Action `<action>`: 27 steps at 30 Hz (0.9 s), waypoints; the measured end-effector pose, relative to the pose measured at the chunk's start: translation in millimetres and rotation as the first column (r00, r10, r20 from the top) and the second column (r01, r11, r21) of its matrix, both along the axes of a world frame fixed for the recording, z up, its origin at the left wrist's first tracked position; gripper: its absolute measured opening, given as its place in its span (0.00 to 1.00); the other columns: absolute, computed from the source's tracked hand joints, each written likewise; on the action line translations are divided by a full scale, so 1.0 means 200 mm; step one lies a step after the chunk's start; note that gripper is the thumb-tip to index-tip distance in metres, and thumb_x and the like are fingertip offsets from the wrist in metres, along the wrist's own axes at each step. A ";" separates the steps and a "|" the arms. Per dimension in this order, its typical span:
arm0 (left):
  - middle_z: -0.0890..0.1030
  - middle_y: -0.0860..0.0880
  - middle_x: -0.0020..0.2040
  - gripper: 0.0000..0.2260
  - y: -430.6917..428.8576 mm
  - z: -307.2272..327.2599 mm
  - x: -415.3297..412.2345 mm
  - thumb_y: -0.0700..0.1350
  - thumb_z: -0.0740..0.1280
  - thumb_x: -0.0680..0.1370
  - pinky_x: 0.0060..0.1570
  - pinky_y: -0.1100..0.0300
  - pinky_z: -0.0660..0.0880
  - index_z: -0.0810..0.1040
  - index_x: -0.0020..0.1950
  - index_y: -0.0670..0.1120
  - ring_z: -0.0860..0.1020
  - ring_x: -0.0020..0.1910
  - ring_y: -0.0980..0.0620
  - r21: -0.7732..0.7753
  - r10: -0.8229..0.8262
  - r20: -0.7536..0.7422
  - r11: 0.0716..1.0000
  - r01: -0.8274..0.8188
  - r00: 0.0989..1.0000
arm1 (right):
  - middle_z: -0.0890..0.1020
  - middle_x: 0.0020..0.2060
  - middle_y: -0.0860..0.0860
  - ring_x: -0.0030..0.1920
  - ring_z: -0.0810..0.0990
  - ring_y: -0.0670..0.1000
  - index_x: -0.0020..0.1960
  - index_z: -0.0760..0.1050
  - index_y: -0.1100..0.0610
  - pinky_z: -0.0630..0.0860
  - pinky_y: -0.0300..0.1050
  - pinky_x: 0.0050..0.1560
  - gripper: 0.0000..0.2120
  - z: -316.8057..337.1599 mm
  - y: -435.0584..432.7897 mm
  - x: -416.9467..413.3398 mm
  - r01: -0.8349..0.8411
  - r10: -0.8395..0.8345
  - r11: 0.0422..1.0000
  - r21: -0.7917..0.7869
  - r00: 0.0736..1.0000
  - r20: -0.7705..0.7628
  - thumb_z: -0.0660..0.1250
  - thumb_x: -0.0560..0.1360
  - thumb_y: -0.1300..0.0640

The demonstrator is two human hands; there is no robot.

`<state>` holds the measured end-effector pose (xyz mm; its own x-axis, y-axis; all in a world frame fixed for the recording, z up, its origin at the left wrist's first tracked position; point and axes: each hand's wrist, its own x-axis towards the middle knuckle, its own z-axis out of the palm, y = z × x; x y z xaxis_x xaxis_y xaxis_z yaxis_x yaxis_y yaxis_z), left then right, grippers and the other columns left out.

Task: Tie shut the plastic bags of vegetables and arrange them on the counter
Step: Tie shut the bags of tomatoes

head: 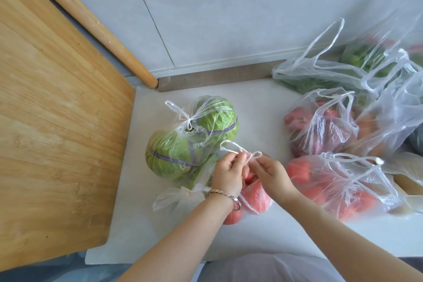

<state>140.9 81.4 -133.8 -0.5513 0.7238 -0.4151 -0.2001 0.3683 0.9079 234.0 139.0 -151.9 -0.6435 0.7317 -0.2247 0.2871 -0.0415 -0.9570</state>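
Left hand [227, 173] and right hand [270, 173] are pinched tight on the twisted handles [238, 149] of the tomato bag [254, 194], crossing them just above it at the counter's [258, 107] front edge. Touching it on the left sits the cabbage bag [192, 137], already knotted, beside the wooden board [57, 121]. More bags [343, 185] crowd the right side, handles loose.

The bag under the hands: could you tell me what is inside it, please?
Red-orange vegetables, likely tomatoes, show through the bag. The left hand and right hand pinch its handles and cover the top, so the count is unclear.
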 end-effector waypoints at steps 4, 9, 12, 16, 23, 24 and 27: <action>0.73 0.53 0.24 0.09 -0.01 -0.04 0.00 0.48 0.63 0.76 0.34 0.61 0.70 0.72 0.48 0.43 0.70 0.26 0.54 -0.054 0.101 0.022 0.994 -0.100 0.995 | 0.69 0.25 0.46 0.28 0.66 0.43 0.27 0.68 0.53 0.63 0.35 0.32 0.20 -0.02 -0.05 -0.04 0.072 -0.073 0.997 0.023 0.997 0.034 0.58 0.78 0.61; 0.69 0.54 0.16 0.12 0.00 0.02 -0.02 0.41 0.58 0.79 0.19 0.72 0.63 0.71 0.36 0.41 0.65 0.16 0.61 -0.106 0.042 0.204 0.994 -0.020 0.978 | 0.76 0.27 0.41 0.31 0.71 0.39 0.31 0.71 0.52 0.68 0.31 0.36 0.16 0.00 -0.06 0.00 -0.076 0.074 0.996 -0.057 0.997 -0.037 0.59 0.76 0.63; 0.71 0.54 0.17 0.12 0.02 0.01 -0.04 0.41 0.60 0.79 0.20 0.70 0.66 0.74 0.36 0.43 0.69 0.19 0.59 -0.124 0.049 0.202 0.992 -0.024 0.978 | 0.73 0.31 0.48 0.34 0.70 0.46 0.35 0.72 0.55 0.69 0.37 0.39 0.06 0.03 -0.05 0.01 -0.131 0.125 0.988 -0.082 0.989 -0.079 0.59 0.69 0.59; 0.73 0.55 0.18 0.15 0.01 -0.01 -0.04 0.42 0.64 0.76 0.33 0.64 0.72 0.75 0.29 0.47 0.72 0.25 0.57 -0.142 0.056 0.021 0.988 -0.052 0.998 | 0.75 0.28 0.47 0.32 0.74 0.45 0.40 0.75 0.66 0.71 0.32 0.37 0.07 0.06 -0.06 0.00 -0.020 -0.018 0.984 -0.176 0.978 -0.210 0.64 0.72 0.61; 0.80 0.48 0.31 0.10 0.00 -0.01 0.00 0.44 0.66 0.75 0.37 0.64 0.73 0.80 0.39 0.39 0.78 0.32 0.54 -0.121 -0.020 -0.255 0.993 -0.011 0.967 | 0.82 0.31 0.50 0.32 0.78 0.43 0.38 0.81 0.53 0.77 0.35 0.39 0.08 0.01 -0.03 -0.06 0.333 -0.366 0.904 -0.267 0.927 -0.085 0.67 0.72 0.63; 0.80 0.47 0.32 0.09 0.00 -0.01 0.00 0.44 0.65 0.75 0.40 0.63 0.74 0.80 0.39 0.40 0.79 0.35 0.52 -0.113 -0.014 -0.265 0.993 -0.016 0.964 | 0.81 0.27 0.46 0.30 0.77 0.42 0.37 0.81 0.52 0.76 0.34 0.36 0.09 0.00 -0.03 -0.06 0.370 -0.409 0.876 -0.310 0.910 -0.070 0.67 0.72 0.63; 0.80 0.54 0.34 0.04 -0.05 -0.02 0.02 0.40 0.65 0.75 0.42 0.70 0.73 0.79 0.42 0.44 0.79 0.37 0.61 -0.074 -0.034 -0.342 0.997 0.009 0.939 | 0.76 0.21 0.48 0.28 0.73 0.52 0.35 0.80 0.54 0.73 0.44 0.35 0.08 -0.02 0.00 -0.08 0.461 -0.496 0.774 -0.434 0.868 0.038 0.68 0.73 0.60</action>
<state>144.0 71.2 -137.1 -0.6534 0.7132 -0.2538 0.1273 0.4340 0.8919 217.3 138.5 -155.4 -0.2625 0.7965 -0.5447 0.0520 -0.5520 -0.8322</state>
